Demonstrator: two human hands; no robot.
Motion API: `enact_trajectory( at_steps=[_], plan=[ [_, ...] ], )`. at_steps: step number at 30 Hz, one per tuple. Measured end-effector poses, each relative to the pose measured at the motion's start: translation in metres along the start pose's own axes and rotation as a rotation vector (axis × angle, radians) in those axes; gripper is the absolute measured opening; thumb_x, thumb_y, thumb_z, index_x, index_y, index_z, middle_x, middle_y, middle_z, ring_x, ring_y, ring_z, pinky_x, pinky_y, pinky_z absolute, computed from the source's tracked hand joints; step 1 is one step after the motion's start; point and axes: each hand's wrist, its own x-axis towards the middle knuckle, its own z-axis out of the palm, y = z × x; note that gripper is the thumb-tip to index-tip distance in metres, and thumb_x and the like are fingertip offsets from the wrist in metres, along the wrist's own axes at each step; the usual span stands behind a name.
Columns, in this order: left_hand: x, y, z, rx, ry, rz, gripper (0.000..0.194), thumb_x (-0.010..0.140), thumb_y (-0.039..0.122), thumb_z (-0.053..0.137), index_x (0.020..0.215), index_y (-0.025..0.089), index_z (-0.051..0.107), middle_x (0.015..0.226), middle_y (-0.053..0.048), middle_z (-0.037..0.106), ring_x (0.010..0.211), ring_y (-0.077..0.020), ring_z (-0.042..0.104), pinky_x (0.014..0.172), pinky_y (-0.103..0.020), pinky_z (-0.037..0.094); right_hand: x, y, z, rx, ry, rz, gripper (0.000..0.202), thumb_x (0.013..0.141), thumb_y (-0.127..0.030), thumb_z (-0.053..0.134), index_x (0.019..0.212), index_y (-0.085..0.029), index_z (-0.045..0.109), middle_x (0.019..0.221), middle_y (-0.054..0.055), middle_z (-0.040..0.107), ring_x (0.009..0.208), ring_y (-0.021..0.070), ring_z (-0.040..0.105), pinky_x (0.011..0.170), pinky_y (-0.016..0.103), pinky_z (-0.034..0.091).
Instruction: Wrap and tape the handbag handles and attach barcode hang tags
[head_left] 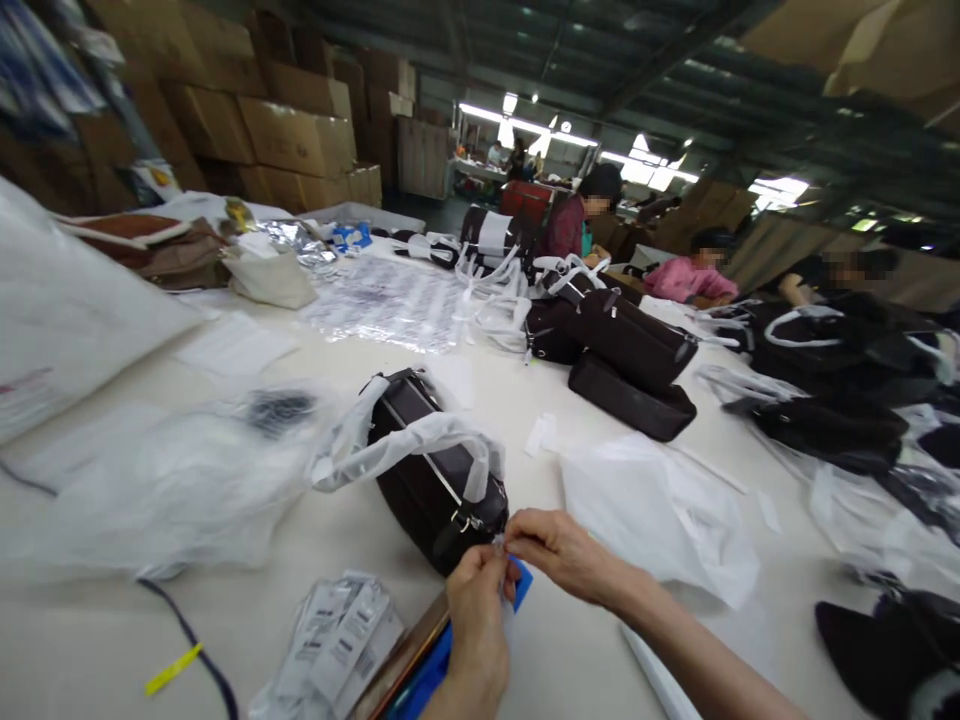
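A black handbag (420, 480) lies on the white table, its handles (409, 445) wrapped in white paper. At the bag's near right end, beside its metal hardware, my left hand (480, 600) and my right hand (559, 550) meet with fingers pinched together. Between the fingertips is a small clear or whitish piece, too small to make out. A blue object (523, 585) shows just under the fingers. Close to my left hand lies a bundle of printed labels (345, 640).
Clear plastic bags (172, 490) cover the left side. White wrapping sheets (660, 510) lie at right. More black bags (630, 330) with wrapped handles stand farther back, where several people sit or stand. Cardboard boxes (292, 135) are stacked behind.
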Motion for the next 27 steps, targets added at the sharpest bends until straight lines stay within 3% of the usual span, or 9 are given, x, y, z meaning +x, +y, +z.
enact_trajectory(
  at_steps=[4, 9, 16, 21, 27],
  plan=[
    [-0.002, -0.01, 0.003, 0.049, 0.076, 0.12, 0.013, 0.068, 0.014, 0.055, 0.055, 0.014, 0.057, 0.044, 0.002, 0.053, 0.043, -0.0072, 0.042, 0.044, -0.02, 0.031, 0.014, 0.01, -0.005, -0.174, -0.094, -0.116, 0.021, 0.078, -0.014, 0.048, 0.068, -0.021, 0.066, 0.062, -0.002, 0.06, 0.064, 0.0136, 0.056, 0.061, 0.022, 0.039],
    [-0.002, -0.022, 0.008, 0.096, 0.157, 0.232, 0.016, 0.069, 0.024, 0.057, 0.056, 0.016, 0.057, 0.045, 0.002, 0.053, 0.042, -0.0084, 0.042, 0.044, -0.021, 0.032, 0.019, 0.022, -0.002, -0.083, -0.074, -0.124, 0.018, 0.076, -0.017, 0.052, 0.068, -0.022, 0.067, 0.059, -0.003, 0.06, 0.06, 0.0128, 0.056, 0.059, 0.022, 0.04],
    [0.001, -0.035, 0.009, 0.158, 0.222, 0.369, 0.016, 0.068, 0.03, 0.061, 0.059, 0.017, 0.06, 0.047, 0.002, 0.055, 0.043, -0.0097, 0.044, 0.044, -0.021, 0.033, 0.025, 0.031, 0.006, 0.218, -0.04, 0.055, 0.003, 0.066, -0.02, 0.058, 0.063, -0.019, 0.057, 0.045, -0.007, 0.053, 0.041, 0.0093, 0.048, 0.042, 0.021, 0.036],
    [0.003, -0.041, 0.01, 0.2, 0.243, 0.449, 0.011, 0.07, 0.025, 0.059, 0.062, 0.018, 0.061, 0.046, 0.003, 0.054, 0.042, -0.0101, 0.042, 0.043, -0.021, 0.031, 0.029, 0.03, 0.01, 0.414, 0.061, 0.237, 0.028, 0.051, -0.015, 0.062, 0.064, -0.022, 0.039, 0.037, -0.011, 0.05, 0.032, 0.0084, 0.044, 0.034, 0.019, 0.031],
    [0.0, -0.035, 0.013, 0.255, 0.315, 0.484, 0.009, 0.068, 0.011, 0.059, 0.062, 0.018, 0.061, 0.047, 0.003, 0.054, 0.047, -0.0131, 0.048, 0.05, -0.023, 0.035, 0.029, 0.03, 0.018, 0.526, 0.078, 0.39, 0.026, 0.05, -0.016, 0.058, 0.065, -0.022, 0.037, 0.035, -0.011, 0.046, 0.031, 0.0076, 0.042, 0.033, 0.018, 0.023]
  ],
)
